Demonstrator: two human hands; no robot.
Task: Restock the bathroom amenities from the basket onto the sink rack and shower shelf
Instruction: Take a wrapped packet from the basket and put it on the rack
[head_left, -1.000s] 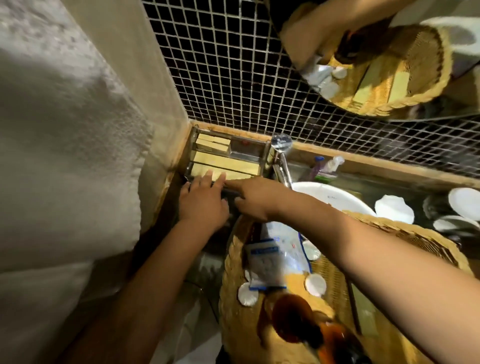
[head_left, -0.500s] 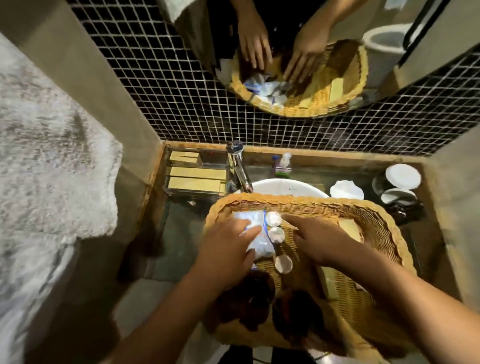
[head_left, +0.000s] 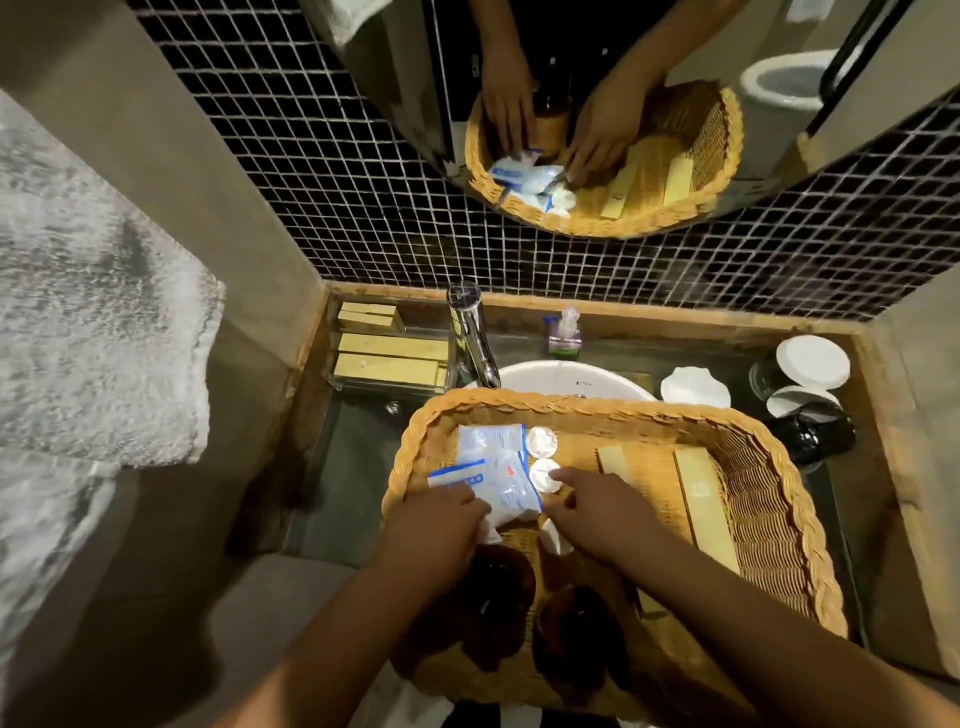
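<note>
Both hands have slid toward the near-left part of the wicker basket (head_left: 769, 545) since half a second ago; the left one was flat on the packets, now it sits at their near edge.

Near: two dark brown bottles (head_left: 498, 597) lie in the basket's near end, partly under the forearms.

Left hand (head_left: 434, 535): fingers curled down over the near edge of the clear plastic packets (head_left: 493, 470); cannot tell whether they actually pinch anything.

Right hand (head_left: 597, 514): loose, index finger stretched out with its tip touching the nearer of two round white caps (head_left: 543, 474). No grasp. Another white piece shows just under that hand.

Packets: clear film, white contents, blue header strips with print too small to read, one small red mark. They overlap in the basket's left half, caps right beside them.

Two long tan boxes (head_left: 701, 493) lie lengthwise in the basket's right half; faint mark on one, unreadable.

Far: basket sits over the white sink (head_left: 571, 376), small dark logo on its rim, not legible. Clear rack (head_left: 389, 358) left of the chrome faucet (head_left: 472, 338) holds tan boxes of the same kind. Small pump bottle (head_left: 563, 338) stands against the back ledge. Mirror above repeats the basket and hands.
</note>
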